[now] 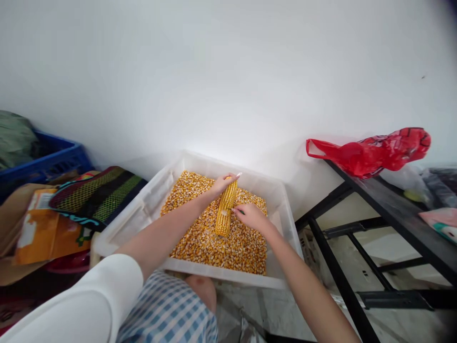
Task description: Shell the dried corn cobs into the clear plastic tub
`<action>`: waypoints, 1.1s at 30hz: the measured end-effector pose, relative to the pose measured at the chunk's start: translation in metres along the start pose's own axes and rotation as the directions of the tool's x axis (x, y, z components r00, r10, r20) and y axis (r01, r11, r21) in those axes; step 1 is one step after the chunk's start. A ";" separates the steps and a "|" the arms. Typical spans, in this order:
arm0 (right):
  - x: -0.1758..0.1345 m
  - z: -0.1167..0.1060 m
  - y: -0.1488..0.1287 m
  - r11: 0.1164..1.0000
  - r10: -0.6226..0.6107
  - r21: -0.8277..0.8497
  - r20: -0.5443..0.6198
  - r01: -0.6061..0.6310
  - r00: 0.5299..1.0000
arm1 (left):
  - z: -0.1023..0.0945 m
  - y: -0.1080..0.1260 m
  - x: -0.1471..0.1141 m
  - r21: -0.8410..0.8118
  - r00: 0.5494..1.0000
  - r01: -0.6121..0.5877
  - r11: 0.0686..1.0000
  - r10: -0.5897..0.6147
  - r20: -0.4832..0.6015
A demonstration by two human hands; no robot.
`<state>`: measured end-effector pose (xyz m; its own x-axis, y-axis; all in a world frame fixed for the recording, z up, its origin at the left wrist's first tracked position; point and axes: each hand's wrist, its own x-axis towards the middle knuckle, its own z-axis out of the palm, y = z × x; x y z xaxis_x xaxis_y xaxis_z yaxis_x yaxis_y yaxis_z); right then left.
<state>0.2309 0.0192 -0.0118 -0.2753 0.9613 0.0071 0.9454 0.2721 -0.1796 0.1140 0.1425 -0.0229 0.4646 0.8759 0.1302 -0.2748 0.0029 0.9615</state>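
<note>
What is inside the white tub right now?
The white tub holds loose corn kernels, with a corn cob held above them. The kernels hide its floor.

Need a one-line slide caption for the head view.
Left hand holds a corn cob upright over a white tub of loose kernels; right hand presses its side.

White sleeve [89, 305] on left arm; blue-checked garment [167, 309], perhaps shorts; right forearm bare.

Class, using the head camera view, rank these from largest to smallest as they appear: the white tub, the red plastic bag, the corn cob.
1. white tub
2. red plastic bag
3. corn cob
</note>
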 end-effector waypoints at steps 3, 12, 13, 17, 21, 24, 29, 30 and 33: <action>0.002 0.004 -0.006 1.000 0.008 -0.027 0.001 -0.008 1.000 | 0.003 0.001 -0.001 -0.054 0.997 0.079 0.995 -0.078 0.011; -0.002 0.001 -0.013 1.000 -0.005 -0.023 0.024 0.006 1.000 | 0.008 -0.018 -0.002 0.022 0.993 0.097 0.995 -0.095 -0.075; -0.003 0.000 -0.012 1.000 -0.008 -0.021 0.033 0.009 0.999 | 0.005 -0.020 -0.001 0.019 0.990 0.092 0.996 -0.090 -0.112; -0.005 -0.001 -0.010 0.999 -0.025 -0.023 0.046 0.026 0.999 | -0.003 -0.024 0.002 -0.017 0.973 0.109 0.994 -0.110 -0.202; -0.005 0.001 -0.013 0.998 -0.037 -0.045 0.050 0.039 0.998 | -0.005 -0.025 0.003 -0.056 0.968 0.127 0.990 -0.136 -0.213; -0.005 0.001 -0.016 0.995 -0.018 -0.093 0.043 0.022 0.999 | -0.005 -0.025 0.002 -0.079 0.964 0.139 0.987 -0.153 -0.216; -0.006 0.000 -0.021 0.988 0.025 -0.157 0.064 -0.014 0.998 | -0.007 -0.030 0.004 -0.047 0.964 0.100 0.994 -0.108 -0.244; -0.006 0.000 -0.021 0.986 0.027 -0.165 0.064 -0.016 0.998 | -0.007 -0.031 0.005 -0.032 0.963 0.090 0.995 -0.095 -0.254; -0.006 0.003 -0.021 0.983 0.025 -0.183 0.056 -0.014 0.998 | -0.007 -0.033 0.006 0.023 0.957 0.061 0.998 -0.052 -0.287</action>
<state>0.2121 0.0077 -0.0114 -0.2609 0.9640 -0.0524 0.9652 0.2614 0.0037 0.1202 0.1511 -0.0552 0.2173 0.9761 0.0049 -0.2264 0.0455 0.9730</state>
